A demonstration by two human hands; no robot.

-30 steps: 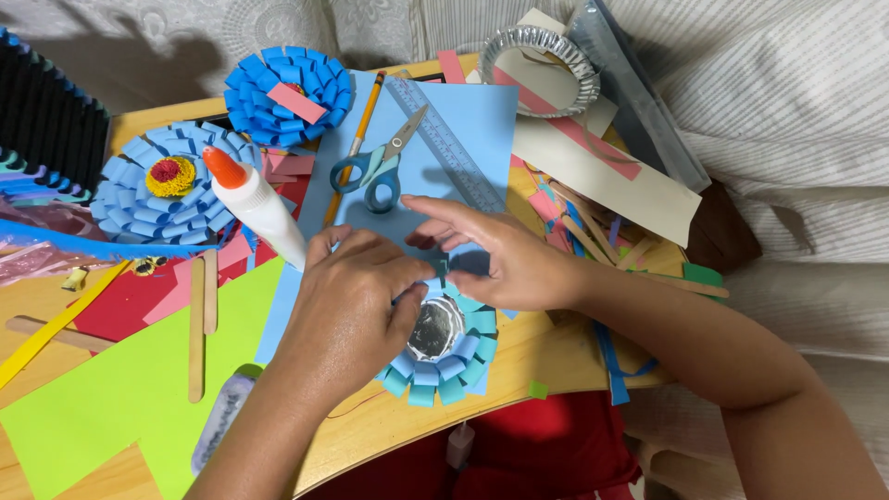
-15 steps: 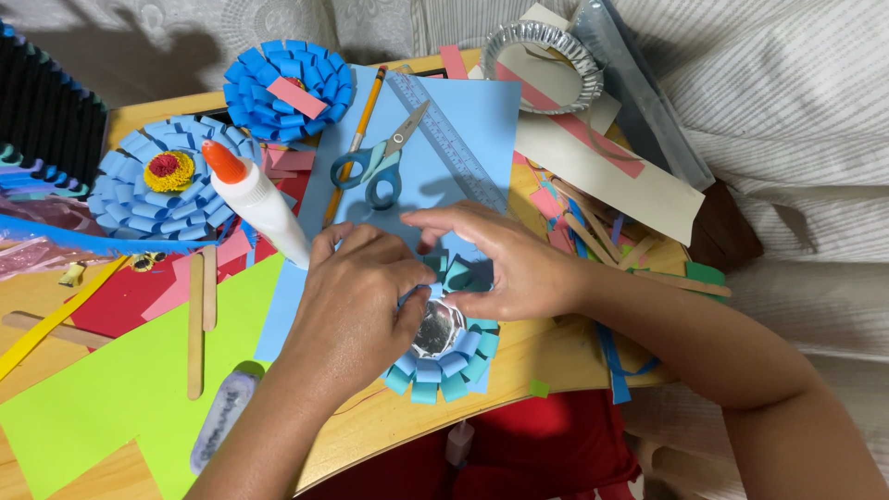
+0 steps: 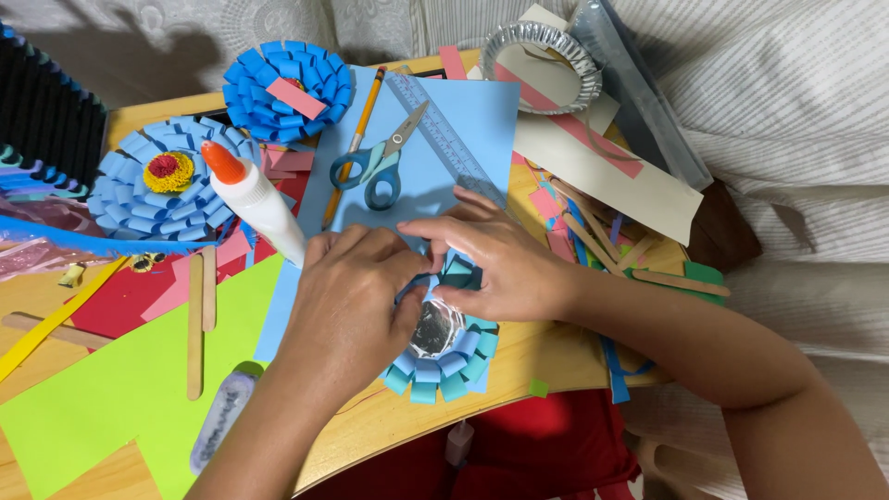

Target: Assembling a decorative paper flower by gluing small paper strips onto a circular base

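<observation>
In the head view, a paper flower (image 3: 443, 356) with blue loops and a foil centre lies near the front edge of the tabletop (image 3: 389, 426). The left hand (image 3: 347, 301) rests on its left side, fingers curled down. The right hand (image 3: 500, 259) comes from the right and pinches a blue loop at the flower's far rim. Both hands touch it; the scissors (image 3: 375, 167) lie just behind them.
</observation>
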